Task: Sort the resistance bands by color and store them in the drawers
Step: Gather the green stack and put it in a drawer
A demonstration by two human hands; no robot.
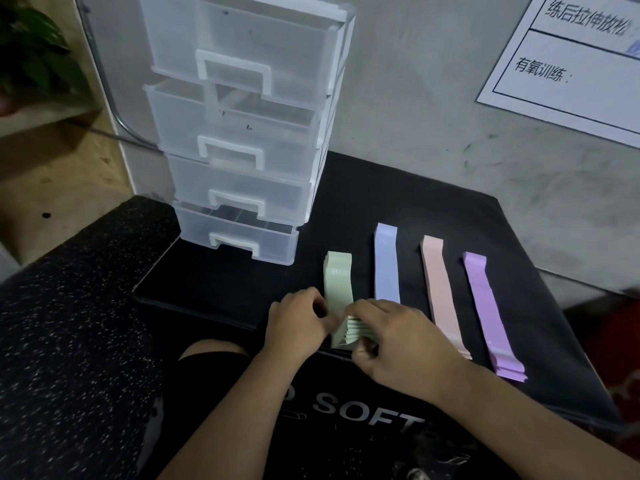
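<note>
Plant point(31, 46): green leaves in the top-left corner, dark and hard to see.
Drawer tower point(242, 133): clear plastic with four drawers stacked up, each with a white handle. It stands at the back left of the black table point(433, 202), by the gray wall.
Left hand point(294, 323): fingers curled, pinching the near end of the green bands.
Green bands point(337, 278): a flat stack just right of the tower — the near end is bunched in folds between both hands.
Right hand point(398, 341): fingers bent over the folded green end, holding it.
Blue bands point(386, 265): a straight strip beside the green; its near end hides under the right hand.
Pink bands point(438, 289): next along, lying flat.
Purple bands point(485, 306): last on the right — flat too.
Paper sign point(571, 64): white with black writing, on the wall at the top right.
</note>
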